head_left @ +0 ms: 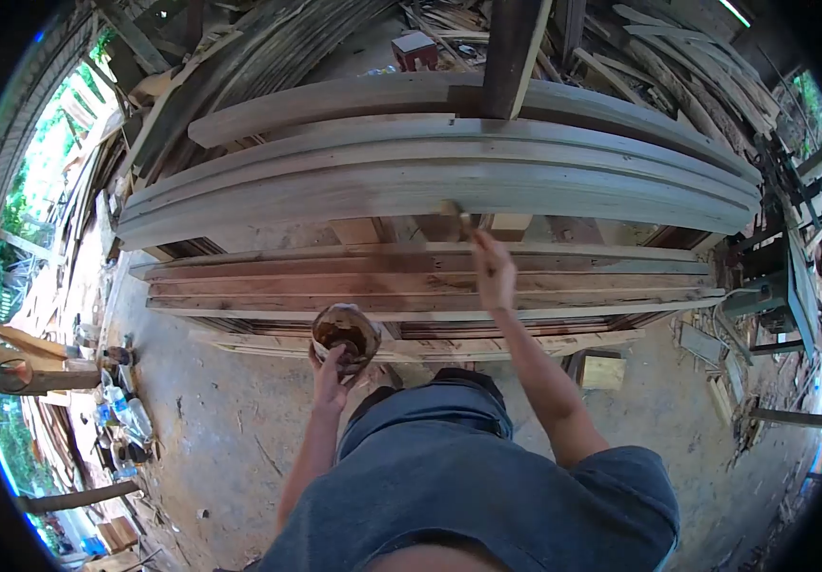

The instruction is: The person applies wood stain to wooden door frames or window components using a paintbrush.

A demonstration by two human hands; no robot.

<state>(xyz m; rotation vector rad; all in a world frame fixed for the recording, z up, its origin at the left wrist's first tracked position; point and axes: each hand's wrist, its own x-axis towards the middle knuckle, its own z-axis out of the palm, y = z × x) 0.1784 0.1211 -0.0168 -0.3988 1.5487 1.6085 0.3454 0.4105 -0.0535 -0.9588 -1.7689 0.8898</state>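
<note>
My left hand grips a round container by its near rim, thumb over the edge; brown residue coats its inside. In my right hand is a paintbrush, its bristles pointing away from me and overlapping the lower edge of a long grey wooden beam. Closer to me, below the brush, lies a stack of reddish-brown boards. The container overlaps the near edge of these boards in the view.
A dark upright post rises behind the beams. Scrap wood is piled at the back right. Plastic bottles stand on the floor at left, and a wood block sits near my right side. A machine stands at far right.
</note>
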